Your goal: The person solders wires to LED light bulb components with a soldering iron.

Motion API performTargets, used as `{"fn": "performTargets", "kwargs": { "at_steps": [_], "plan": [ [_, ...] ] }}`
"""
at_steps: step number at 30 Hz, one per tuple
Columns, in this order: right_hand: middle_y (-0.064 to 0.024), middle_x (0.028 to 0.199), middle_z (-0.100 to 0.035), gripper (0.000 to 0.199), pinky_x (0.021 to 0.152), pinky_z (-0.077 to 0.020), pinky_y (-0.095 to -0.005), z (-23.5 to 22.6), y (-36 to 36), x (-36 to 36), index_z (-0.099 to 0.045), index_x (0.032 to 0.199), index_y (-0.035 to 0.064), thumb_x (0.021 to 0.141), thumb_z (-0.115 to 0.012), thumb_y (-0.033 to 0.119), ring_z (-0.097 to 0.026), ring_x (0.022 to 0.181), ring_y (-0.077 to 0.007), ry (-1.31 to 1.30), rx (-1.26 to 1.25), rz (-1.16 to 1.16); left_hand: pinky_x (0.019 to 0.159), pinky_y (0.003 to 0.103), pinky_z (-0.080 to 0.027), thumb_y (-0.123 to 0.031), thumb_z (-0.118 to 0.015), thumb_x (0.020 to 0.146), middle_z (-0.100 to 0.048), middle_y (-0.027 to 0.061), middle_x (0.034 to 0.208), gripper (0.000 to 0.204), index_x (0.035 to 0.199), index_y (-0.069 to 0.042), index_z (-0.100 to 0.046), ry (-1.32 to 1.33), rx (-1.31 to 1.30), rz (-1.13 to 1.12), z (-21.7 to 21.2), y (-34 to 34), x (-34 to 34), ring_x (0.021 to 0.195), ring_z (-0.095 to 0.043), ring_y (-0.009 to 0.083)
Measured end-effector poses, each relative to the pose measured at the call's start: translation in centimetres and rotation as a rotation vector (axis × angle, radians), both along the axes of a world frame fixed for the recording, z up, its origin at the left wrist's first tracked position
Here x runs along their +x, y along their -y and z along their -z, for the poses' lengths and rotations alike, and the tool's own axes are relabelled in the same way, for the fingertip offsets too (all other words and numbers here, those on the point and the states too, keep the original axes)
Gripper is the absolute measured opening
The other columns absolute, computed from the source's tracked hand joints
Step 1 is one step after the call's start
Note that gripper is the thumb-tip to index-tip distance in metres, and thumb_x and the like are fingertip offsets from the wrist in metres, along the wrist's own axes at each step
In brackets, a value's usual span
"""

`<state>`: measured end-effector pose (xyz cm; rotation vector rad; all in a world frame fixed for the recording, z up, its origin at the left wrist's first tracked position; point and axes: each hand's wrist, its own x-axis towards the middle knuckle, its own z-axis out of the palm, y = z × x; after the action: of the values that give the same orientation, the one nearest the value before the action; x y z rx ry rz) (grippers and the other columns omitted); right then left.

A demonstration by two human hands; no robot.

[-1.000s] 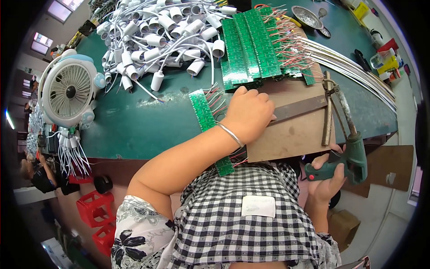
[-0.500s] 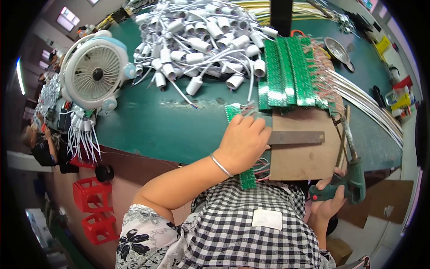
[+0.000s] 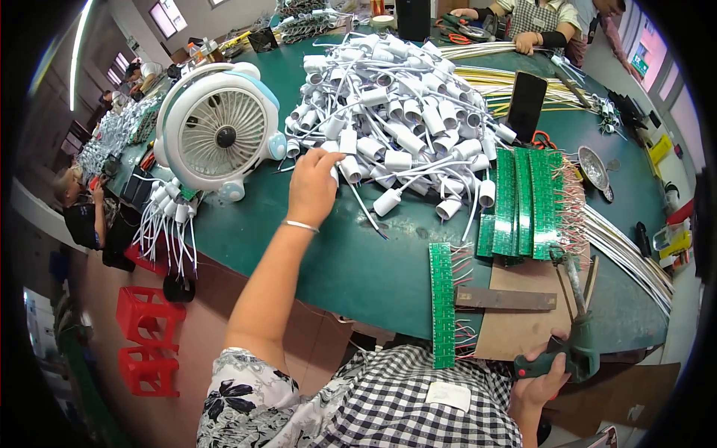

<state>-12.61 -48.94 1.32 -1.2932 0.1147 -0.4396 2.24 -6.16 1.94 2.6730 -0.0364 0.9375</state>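
Smooth plastic sockets (image 3: 388,201), glossy boards (image 3: 545,201)

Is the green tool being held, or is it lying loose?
Held: the right hand is wrapped around the green tool at its handle.

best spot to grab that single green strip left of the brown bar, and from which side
Probably hold the green strip midway along its bare left edge, coming from the left: red and white wires stick out from its right edge, where the brown bar also lies.
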Motion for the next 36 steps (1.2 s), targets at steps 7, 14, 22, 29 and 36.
{"fn": "performTargets", "kwargs": {
  "at_steps": [7,14,22,29,36],
  "plan": [
    [-0.0145,0.115,-0.053,0.043,0.054,-0.0494,-0.0274,-0.2,-0.3,0.3,-0.039,0.124,-0.0002,0.090,-0.050,0.024,-0.055,0.063,-0.0130,0.017,0.021,-0.050,0.086,0.038,-0.045,-0.002,-0.070,0.067,-0.060,0.0069,0.102,0.037,0.102,-0.011,-0.063,-0.044,0.098,0.490,-2.2,-1.8,3.4,0.099,-0.053,0.0288],
    [-0.0157,0.110,-0.054,0.048,0.053,-0.0516,-0.0318,1.5,0.2,-0.1,-0.041,0.123,-0.0012,0.085,-0.057,0.025,-0.058,0.061,-0.0182,-0.146,-0.006,-0.216,0.069,0.037,-0.051,-0.009,-0.069,0.073,-0.057,0.0085,0.093,0.040,0.111,-0.011,-0.055,-0.344,-0.033,0.774,-4.2,8.8,-3.0,0.085,-0.059,0.0305],
    [-0.0190,0.109,-0.056,0.060,0.057,-0.0525,-0.0345,0.4,-0.7,1.0,-0.037,0.130,0.0003,0.082,-0.065,0.023,-0.060,0.063,-0.0226,-0.315,-0.013,-0.394,0.062,0.040,-0.047,-0.017,-0.063,0.080,-0.057,0.0076,0.079,0.014,0.091,-0.009,-0.059,-0.470,-0.110,0.383,1.4,11.2,-3.7,0.075,-0.058,0.0291],
    [-0.0124,0.099,-0.060,0.047,0.062,-0.0504,-0.0303,-1.1,-1.7,4.0,-0.045,0.122,-0.0031,0.084,-0.064,0.017,-0.061,0.068,-0.0184,-0.351,-0.049,-0.573,0.073,0.036,-0.034,-0.013,-0.064,0.075,-0.056,0.0031,0.078,0.007,0.079,-0.010,-0.060,-0.485,-0.188,0.381,1.6,11.4,-2.7,0.080,-0.050,0.0244],
    [-0.0111,0.093,-0.062,0.050,0.067,-0.0490,-0.0304,-0.8,-2.5,4.1,-0.047,0.122,-0.0019,0.087,-0.063,0.031,-0.059,0.071,-0.0168,-0.440,-0.393,-0.653,0.080,0.037,-0.027,-0.013,-0.063,0.068,-0.055,-0.0020,0.084,0.006,0.073,-0.013,-0.060,-0.501,-0.229,0.358,1.6,11.8,-2.2,0.089,-0.046,0.0207]
  ]
}}
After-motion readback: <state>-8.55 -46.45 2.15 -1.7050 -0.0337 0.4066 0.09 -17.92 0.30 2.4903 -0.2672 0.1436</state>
